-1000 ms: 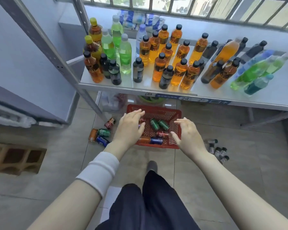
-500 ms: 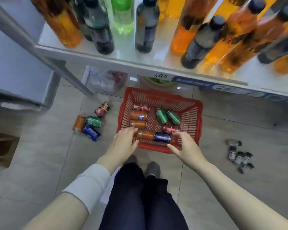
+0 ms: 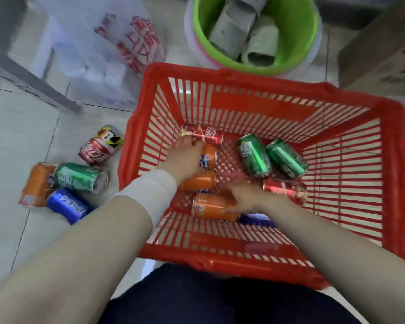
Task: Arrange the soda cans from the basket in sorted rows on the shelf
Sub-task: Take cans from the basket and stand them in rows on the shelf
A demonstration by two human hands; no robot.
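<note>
Left grip (image 3: 188,159) and right grip (image 3: 249,198) clasp orange cans (image 3: 211,208) in basket (image 3: 267,81).

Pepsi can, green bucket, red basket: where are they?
Pepsi can (image 3: 67,205): head view, its blue side.
Green bucket (image 3: 299,24): head view, its inner wall.
Red basket (image 3: 197,252): head view, its near wall.

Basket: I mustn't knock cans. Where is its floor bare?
Bare: right of the green cans and nearer red can, up to the basket's right wall. Crowded: left-centre, with orange cans, left hand and right hand.
</note>
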